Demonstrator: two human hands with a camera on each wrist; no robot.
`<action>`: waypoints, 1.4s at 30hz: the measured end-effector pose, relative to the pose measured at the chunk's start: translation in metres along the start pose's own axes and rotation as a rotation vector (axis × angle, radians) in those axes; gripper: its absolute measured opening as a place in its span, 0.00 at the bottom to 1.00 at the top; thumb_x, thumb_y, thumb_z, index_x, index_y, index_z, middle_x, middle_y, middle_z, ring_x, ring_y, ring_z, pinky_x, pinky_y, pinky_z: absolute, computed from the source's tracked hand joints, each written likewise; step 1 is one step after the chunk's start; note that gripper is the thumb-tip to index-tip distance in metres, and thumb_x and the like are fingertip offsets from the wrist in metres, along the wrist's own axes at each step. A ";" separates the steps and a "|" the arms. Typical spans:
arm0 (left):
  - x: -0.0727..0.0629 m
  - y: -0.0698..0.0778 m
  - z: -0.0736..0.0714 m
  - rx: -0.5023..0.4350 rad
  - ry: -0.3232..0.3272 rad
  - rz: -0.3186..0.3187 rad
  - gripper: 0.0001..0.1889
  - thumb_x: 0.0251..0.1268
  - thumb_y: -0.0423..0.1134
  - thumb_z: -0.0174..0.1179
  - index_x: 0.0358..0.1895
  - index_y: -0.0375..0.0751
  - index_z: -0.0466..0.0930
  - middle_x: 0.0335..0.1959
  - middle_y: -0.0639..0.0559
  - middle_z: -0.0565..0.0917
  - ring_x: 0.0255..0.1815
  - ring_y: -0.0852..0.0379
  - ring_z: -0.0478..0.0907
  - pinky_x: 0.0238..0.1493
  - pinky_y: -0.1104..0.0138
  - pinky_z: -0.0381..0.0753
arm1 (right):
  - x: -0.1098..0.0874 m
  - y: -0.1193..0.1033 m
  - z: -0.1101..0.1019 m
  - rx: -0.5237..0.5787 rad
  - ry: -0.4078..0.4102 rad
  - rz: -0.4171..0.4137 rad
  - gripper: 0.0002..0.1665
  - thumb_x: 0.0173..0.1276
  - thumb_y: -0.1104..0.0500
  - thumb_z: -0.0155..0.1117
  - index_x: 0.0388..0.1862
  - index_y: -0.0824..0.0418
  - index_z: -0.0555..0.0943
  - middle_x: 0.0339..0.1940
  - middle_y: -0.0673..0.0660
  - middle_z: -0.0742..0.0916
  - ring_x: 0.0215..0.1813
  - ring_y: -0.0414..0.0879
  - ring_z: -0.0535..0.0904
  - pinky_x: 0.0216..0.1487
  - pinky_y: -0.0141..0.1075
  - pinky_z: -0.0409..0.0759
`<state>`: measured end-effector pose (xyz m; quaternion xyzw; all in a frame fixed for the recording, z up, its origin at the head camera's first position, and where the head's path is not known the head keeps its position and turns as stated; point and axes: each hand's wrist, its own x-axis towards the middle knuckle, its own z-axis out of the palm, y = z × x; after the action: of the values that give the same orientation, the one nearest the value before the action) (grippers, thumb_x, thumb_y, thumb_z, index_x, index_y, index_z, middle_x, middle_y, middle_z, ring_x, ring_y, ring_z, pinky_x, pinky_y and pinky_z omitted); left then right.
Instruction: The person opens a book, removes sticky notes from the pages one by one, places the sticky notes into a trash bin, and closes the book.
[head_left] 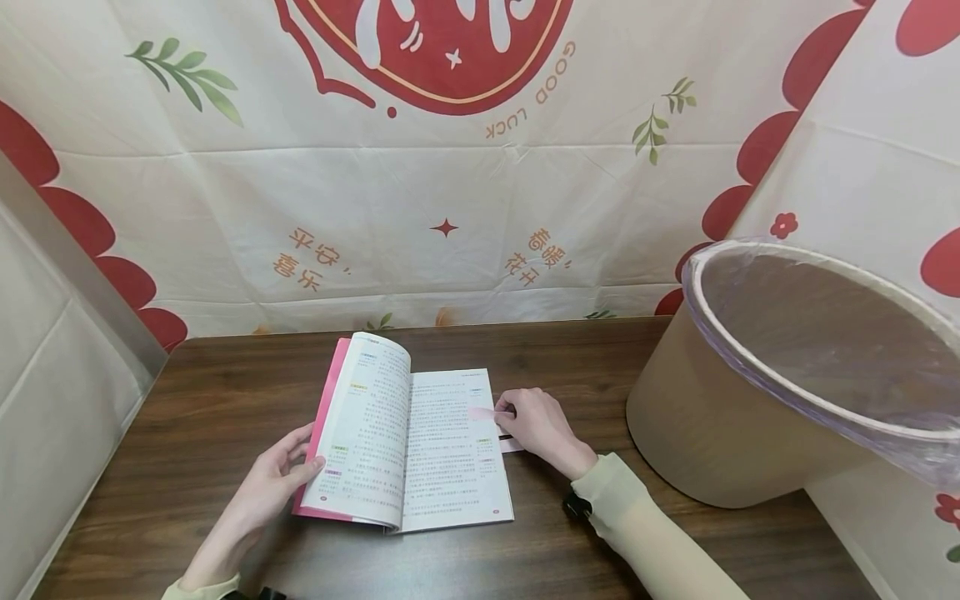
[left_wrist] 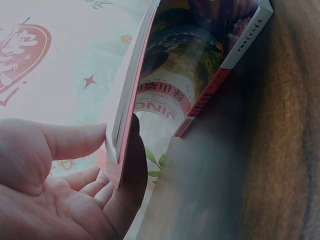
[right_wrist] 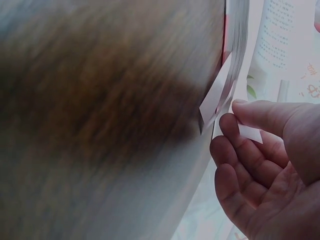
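Note:
An open book (head_left: 450,479) with printed pages and a pink cover edge lies on the table, its left side raised. My left hand (head_left: 266,479) grips that raised side, thumb on the page; in the left wrist view its fingers (left_wrist: 136,150) reach behind the cover. At the right page's outer edge, my right hand (head_left: 540,425) pinches a pale pink paper strip (head_left: 482,413) that overlaps the page. Between thumb and forefinger, the strip's end (right_wrist: 251,133) shows in the right wrist view. Another pale strip (right_wrist: 216,95) sticks out from the book's page edges, just below the hand.
A large beige bin (head_left: 697,417) with a clear plastic liner over its rim stands at the right of the dark wooden table (head_left: 217,400). Behind the table hangs a white printed cloth (head_left: 420,183). A pale padded panel (head_left: 52,375) borders the left side.

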<state>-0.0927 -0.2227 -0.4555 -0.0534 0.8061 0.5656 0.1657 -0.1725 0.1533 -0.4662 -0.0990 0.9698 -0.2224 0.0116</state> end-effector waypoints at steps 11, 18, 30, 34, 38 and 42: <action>0.000 0.001 0.000 -0.002 -0.001 -0.002 0.37 0.77 0.37 0.61 0.82 0.31 0.55 0.66 0.31 0.80 0.47 0.58 0.86 0.44 0.68 0.87 | -0.001 0.001 0.000 -0.012 0.012 -0.012 0.04 0.70 0.57 0.74 0.34 0.55 0.90 0.21 0.47 0.83 0.24 0.41 0.71 0.29 0.32 0.64; 0.000 0.001 -0.001 0.000 -0.008 0.000 0.37 0.78 0.37 0.60 0.82 0.31 0.54 0.67 0.31 0.79 0.47 0.59 0.86 0.44 0.68 0.86 | -0.002 0.001 0.001 -0.010 0.012 -0.011 0.04 0.70 0.57 0.74 0.35 0.55 0.90 0.21 0.46 0.83 0.25 0.41 0.71 0.30 0.32 0.64; 0.000 0.000 -0.001 -0.002 -0.007 0.001 0.37 0.77 0.37 0.61 0.82 0.31 0.54 0.67 0.30 0.79 0.46 0.59 0.86 0.44 0.68 0.87 | -0.003 0.002 0.000 -0.004 0.008 -0.013 0.04 0.69 0.57 0.74 0.34 0.54 0.90 0.21 0.46 0.82 0.25 0.40 0.71 0.29 0.31 0.64; 0.000 0.000 -0.001 0.000 -0.010 0.004 0.37 0.78 0.37 0.61 0.82 0.31 0.54 0.67 0.31 0.80 0.46 0.59 0.86 0.44 0.68 0.86 | -0.003 0.003 0.000 -0.004 0.008 -0.019 0.04 0.69 0.57 0.75 0.34 0.55 0.90 0.22 0.46 0.83 0.25 0.40 0.71 0.29 0.31 0.65; 0.000 0.000 -0.001 0.004 -0.010 0.011 0.37 0.77 0.37 0.61 0.82 0.30 0.54 0.66 0.31 0.80 0.46 0.60 0.85 0.44 0.68 0.86 | -0.003 0.003 0.000 -0.002 0.017 -0.032 0.04 0.69 0.58 0.75 0.33 0.55 0.90 0.22 0.46 0.83 0.25 0.40 0.71 0.29 0.31 0.64; 0.000 0.000 -0.001 0.006 -0.007 0.007 0.37 0.77 0.37 0.61 0.82 0.30 0.54 0.66 0.31 0.80 0.46 0.60 0.85 0.43 0.68 0.86 | -0.004 0.003 0.001 0.004 0.024 -0.040 0.04 0.69 0.58 0.75 0.33 0.55 0.90 0.22 0.46 0.83 0.24 0.40 0.70 0.28 0.30 0.64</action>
<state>-0.0931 -0.2231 -0.4551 -0.0479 0.8073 0.5642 0.1667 -0.1686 0.1564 -0.4682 -0.1156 0.9673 -0.2258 -0.0043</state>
